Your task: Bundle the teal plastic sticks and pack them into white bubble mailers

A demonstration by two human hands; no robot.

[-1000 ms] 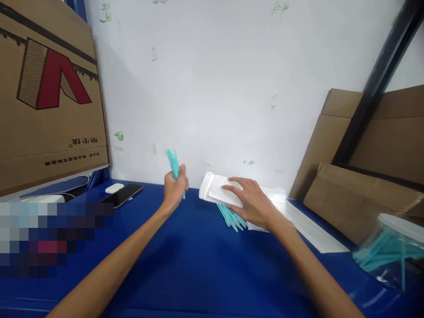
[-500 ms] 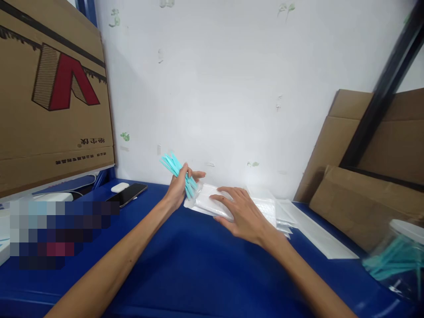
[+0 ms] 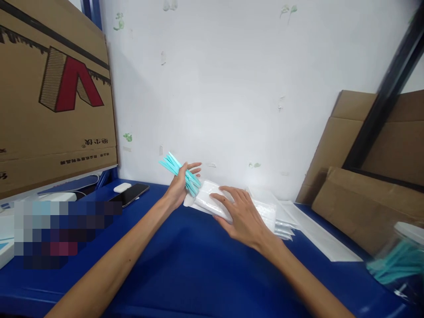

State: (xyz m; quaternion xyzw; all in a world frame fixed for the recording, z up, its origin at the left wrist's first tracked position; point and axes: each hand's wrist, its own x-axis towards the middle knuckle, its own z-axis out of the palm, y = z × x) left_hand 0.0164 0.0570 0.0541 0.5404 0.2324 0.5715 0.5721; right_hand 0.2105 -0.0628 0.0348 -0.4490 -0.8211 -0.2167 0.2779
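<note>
A bundle of thin turquoise sticks (image 3: pixel 172 164) is wrapped in my left hand (image 3: pixel 179 184), thumb pressed across it and some fingers stretched away. The bundle's lower end (image 3: pixel 193 187) meets the left end of a white plastic packet (image 3: pixel 208 198); whether any sticks are inside it I cannot tell. My right hand (image 3: pixel 243 214) lies over the packet, with its fingers bent on top and the thumb at the near edge. More white plastic sleeves (image 3: pixel 285 232) are stacked under and behind that hand.
A clear jar of turquoise sticks (image 3: pixel 397 263) stands at right, before folded cardboard (image 3: pixel 361 207). A phone (image 3: pixel 134 194) and small white case (image 3: pixel 122 187) lie on the blue table (image 3: pixel 198 274) at left. A large carton (image 3: pixel 66 137) stands beyond, and a white wall (image 3: pixel 215 88) behind.
The turquoise bundle's lower end has shifted slightly right against the packet, whose left end now sits a little higher. My left fingers have lifted slightly; the whole view has drifted a little.
</note>
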